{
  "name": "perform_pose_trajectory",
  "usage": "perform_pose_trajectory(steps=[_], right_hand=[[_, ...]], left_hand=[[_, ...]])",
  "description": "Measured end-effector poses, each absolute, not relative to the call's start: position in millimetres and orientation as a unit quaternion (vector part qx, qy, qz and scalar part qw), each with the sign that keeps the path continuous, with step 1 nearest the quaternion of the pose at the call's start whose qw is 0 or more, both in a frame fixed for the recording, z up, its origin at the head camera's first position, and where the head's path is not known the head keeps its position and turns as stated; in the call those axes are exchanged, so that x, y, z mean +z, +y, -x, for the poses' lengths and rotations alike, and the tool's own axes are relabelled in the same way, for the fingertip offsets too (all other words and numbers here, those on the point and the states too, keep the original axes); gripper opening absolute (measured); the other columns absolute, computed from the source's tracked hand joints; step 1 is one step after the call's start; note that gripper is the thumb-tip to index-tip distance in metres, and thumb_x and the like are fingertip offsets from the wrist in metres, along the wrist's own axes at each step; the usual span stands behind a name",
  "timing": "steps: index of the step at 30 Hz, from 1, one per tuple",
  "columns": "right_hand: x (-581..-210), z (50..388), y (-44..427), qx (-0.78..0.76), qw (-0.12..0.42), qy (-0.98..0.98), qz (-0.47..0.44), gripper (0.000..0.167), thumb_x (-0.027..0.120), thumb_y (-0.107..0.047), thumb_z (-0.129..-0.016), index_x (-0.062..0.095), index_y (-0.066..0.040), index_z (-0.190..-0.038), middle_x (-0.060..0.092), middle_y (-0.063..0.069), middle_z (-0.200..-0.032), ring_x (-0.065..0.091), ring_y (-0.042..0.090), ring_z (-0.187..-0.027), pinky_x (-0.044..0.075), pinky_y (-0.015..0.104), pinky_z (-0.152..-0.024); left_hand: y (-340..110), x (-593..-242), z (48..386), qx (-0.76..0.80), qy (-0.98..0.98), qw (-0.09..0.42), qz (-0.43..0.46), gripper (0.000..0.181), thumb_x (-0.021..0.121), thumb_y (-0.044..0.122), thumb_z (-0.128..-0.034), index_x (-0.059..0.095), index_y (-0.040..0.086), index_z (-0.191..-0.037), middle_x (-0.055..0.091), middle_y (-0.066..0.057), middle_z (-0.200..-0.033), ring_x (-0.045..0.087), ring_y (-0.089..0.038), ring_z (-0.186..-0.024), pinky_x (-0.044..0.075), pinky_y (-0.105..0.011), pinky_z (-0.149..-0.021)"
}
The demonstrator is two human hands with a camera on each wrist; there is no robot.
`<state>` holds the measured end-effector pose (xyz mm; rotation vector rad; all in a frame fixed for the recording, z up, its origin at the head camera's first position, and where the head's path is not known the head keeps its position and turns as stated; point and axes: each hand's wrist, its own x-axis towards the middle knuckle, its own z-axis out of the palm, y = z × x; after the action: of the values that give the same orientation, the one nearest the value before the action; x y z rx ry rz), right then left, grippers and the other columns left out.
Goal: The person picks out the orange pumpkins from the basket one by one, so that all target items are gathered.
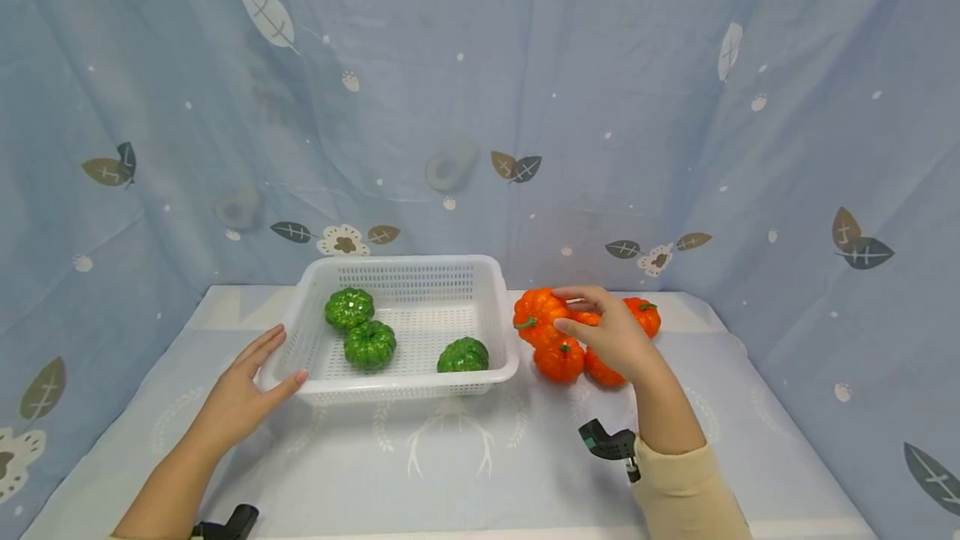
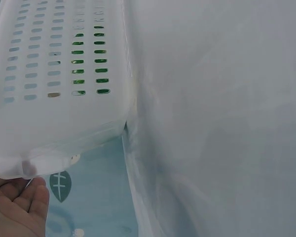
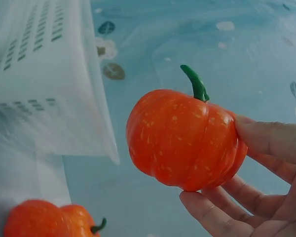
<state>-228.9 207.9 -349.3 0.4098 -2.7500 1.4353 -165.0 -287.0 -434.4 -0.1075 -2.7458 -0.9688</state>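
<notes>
My right hand (image 1: 611,333) holds an orange toy pumpkin (image 1: 541,317) with a green stem, thumb on one side and fingers on the other. In the right wrist view this pumpkin (image 3: 182,140) is raised beside the basket wall. Several more orange pumpkins (image 1: 559,360) lie on the table below and behind that hand. A white plastic basket (image 1: 420,387) stands left of them, with three green pumpkins (image 1: 370,346) inside. At its front left corner, my left hand (image 1: 243,390) touches the rim with fingers spread; in the left wrist view its fingertips (image 2: 38,195) are by the rim.
A pale patterned cloth covers the table (image 1: 450,473). Blue patterned curtains (image 1: 465,107) hang behind and along both sides. The basket's right wall stands close to the held pumpkin. Each wrist wears a black camera mount (image 1: 607,442).
</notes>
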Motion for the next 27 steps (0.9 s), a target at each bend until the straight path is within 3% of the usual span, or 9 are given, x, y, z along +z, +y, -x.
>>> perform_pose_trajectory(steps=[10,17,24,27], right_hand=[[-351.0,225.6,259.4,0.453,0.020,-0.887,-0.090,0.051,0.070,-0.025,-0.096,0.054,-0.012,-0.142,0.051,0.017,-0.143,0.051,0.039,-0.129,0.052,0.053,-0.098],[-364.3,225.5,296.6,0.446,0.051,-0.891,-0.070,0.057,0.067,-0.034,-0.097,0.051,-0.009,-0.145,0.048,0.019,-0.145,0.047,0.042,-0.131,0.048,0.058,-0.100],[-378.3,228.4,326.1,0.461,0.041,-0.886,-0.036,0.062,0.065,-0.036,-0.098,0.046,-0.006,-0.148,0.043,0.023,-0.146,0.048,0.043,-0.129,0.056,0.025,-0.087],[-385.1,229.7,335.6,0.477,0.034,-0.878,-0.022,0.063,0.065,-0.033,-0.099,0.043,-0.003,-0.149,0.041,0.026,-0.146,0.054,0.036,-0.123,0.057,0.023,-0.085]], left_hand=[[-286.5,-436.0,165.4,-0.330,-0.938,0.101,0.030,0.090,0.071,0.046,-0.0918,0.027,0.000,-0.157,0.023,-0.022,-0.162,0.028,-0.057,-0.139,0.029,-0.076,-0.102],[-288.1,-436.8,163.7,-0.329,-0.938,0.106,0.030,0.089,0.070,0.046,-0.0926,0.027,0.002,-0.157,0.023,-0.023,-0.162,0.028,-0.058,-0.138,0.030,-0.077,-0.100],[-289.3,-435.5,166.0,-0.333,-0.936,0.111,0.032,0.089,0.069,0.047,-0.0929,0.027,0.001,-0.157,0.023,-0.022,-0.162,0.027,-0.057,-0.139,0.029,-0.077,-0.101],[-288.8,-434.8,165.9,-0.334,-0.936,0.107,0.031,0.090,0.069,0.047,-0.0929,0.026,0.001,-0.157,0.022,-0.022,-0.162,0.027,-0.057,-0.139,0.029,-0.077,-0.101]])
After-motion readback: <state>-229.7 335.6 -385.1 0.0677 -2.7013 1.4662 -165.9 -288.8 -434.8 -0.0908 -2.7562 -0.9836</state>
